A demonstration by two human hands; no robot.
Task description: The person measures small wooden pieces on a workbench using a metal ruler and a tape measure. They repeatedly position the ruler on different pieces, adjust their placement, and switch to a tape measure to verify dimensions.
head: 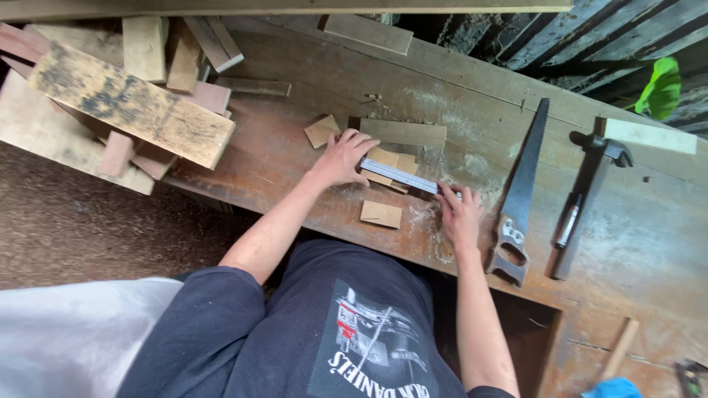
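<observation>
My left hand (341,156) presses on one end of a metal ruler (398,176) that lies across small flat wood pieces (391,161) on a worn wooden workbench (295,162). My right hand (459,214) holds the ruler's other end against the bench, fingers curled at its tip. A loose square wood piece (381,214) lies just in front of the ruler, between my two arms. Another small wood piece (321,130) sits beside my left hand.
A handsaw (520,195) lies right of my right hand, then a hammer (590,184) and a marker (568,225). Stacked planks and offcuts (125,99) fill the left. A pale wood strip (649,135) lies far right. Sawdust is scattered on the bench.
</observation>
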